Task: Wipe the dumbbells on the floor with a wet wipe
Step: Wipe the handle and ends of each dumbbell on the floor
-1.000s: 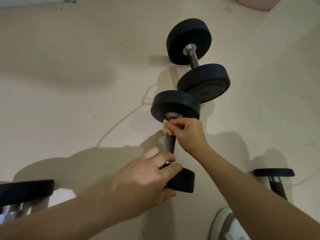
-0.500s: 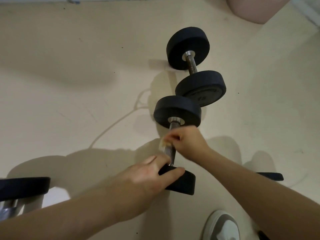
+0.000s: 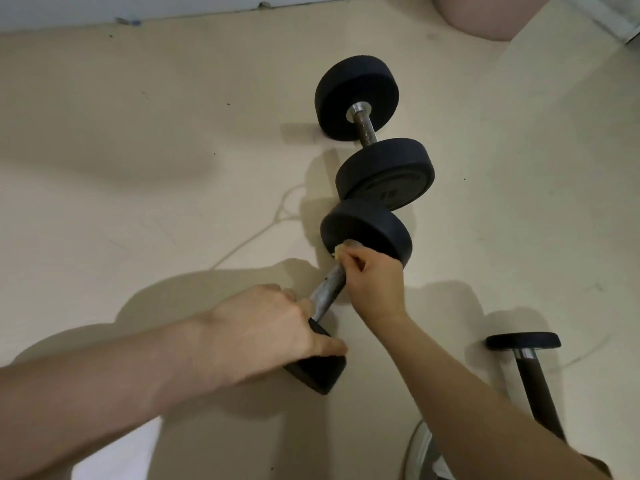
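A black dumbbell [image 3: 367, 233] with a steel bar lies on the beige floor in the middle of the view. My left hand [image 3: 263, 327] grips its near weight from above and hides most of it. My right hand [image 3: 375, 278] pinches a small yellowish wet wipe [image 3: 338, 252] against the bar, right under the far weight. Just behind it lies a second black dumbbell [image 3: 372, 133], its near weight almost touching the first one. A third dumbbell [image 3: 530, 362] lies at the lower right, partly cut off by my right forearm.
A shoe [image 3: 420, 455] shows at the bottom edge, right of centre. A pink rounded object [image 3: 485, 15] sits at the top right. A pale wall base [image 3: 104, 12] runs along the top. A thin crack line [image 3: 263, 230] crosses the floor left of the dumbbells.
My right hand slid the wipe down the bar and back up to the far weight. The dumbbell's near end has shifted left under my left hand, so the bar lies more slanted.
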Demonstrator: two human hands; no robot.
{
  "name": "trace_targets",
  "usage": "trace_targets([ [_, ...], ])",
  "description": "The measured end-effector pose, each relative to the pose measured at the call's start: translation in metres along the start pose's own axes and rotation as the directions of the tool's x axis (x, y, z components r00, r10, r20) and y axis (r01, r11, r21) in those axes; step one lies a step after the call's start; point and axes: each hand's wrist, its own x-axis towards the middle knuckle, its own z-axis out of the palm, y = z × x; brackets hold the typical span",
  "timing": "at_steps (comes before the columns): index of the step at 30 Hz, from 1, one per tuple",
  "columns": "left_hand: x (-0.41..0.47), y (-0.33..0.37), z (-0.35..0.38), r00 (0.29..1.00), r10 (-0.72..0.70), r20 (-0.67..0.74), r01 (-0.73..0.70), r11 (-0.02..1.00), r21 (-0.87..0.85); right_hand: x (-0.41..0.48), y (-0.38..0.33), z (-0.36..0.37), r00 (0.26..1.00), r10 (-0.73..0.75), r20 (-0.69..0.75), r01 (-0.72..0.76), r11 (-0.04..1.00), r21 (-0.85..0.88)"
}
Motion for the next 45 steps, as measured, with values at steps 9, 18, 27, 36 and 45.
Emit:
trace_targets([
  [9, -0.001, 0.035, 0.031, 0.934, 0.169, -0.314, -0.123, 0.979, 0.159, -0.022, 0.017, 0.0, 0.974, 0.146, -0.176, -0.132, 0.987, 0.091],
  [18, -0.027, 0.033, 0.046, 0.906, -0.028, -0.423, 0.006, 0.998, -0.055, -0.029, 0.03, -0.018, 0.976, 0.193, -0.1, -0.194, 0.981, 0.006],
  [27, -0.01, 0.054, 0.044, 0.892, 0.123, -0.436, -0.109, 0.992, 0.057, -0.045, 0.035, -0.047, 0.989, 0.101, 0.108, -0.068, 0.959, -0.274],
  [36, -0.005, 0.065, 0.044, 0.884, 0.191, -0.426, -0.166, 0.981, 0.096, -0.062, 0.039, -0.044, 0.963, 0.063, 0.263, -0.002, 0.974, -0.226],
  [45, -0.004, 0.059, 0.042, 0.891, 0.191, -0.412, -0.193, 0.98, 0.038, -0.084, 0.052, -0.021, 0.95, 0.251, -0.184, -0.231, 0.965, 0.122],
])
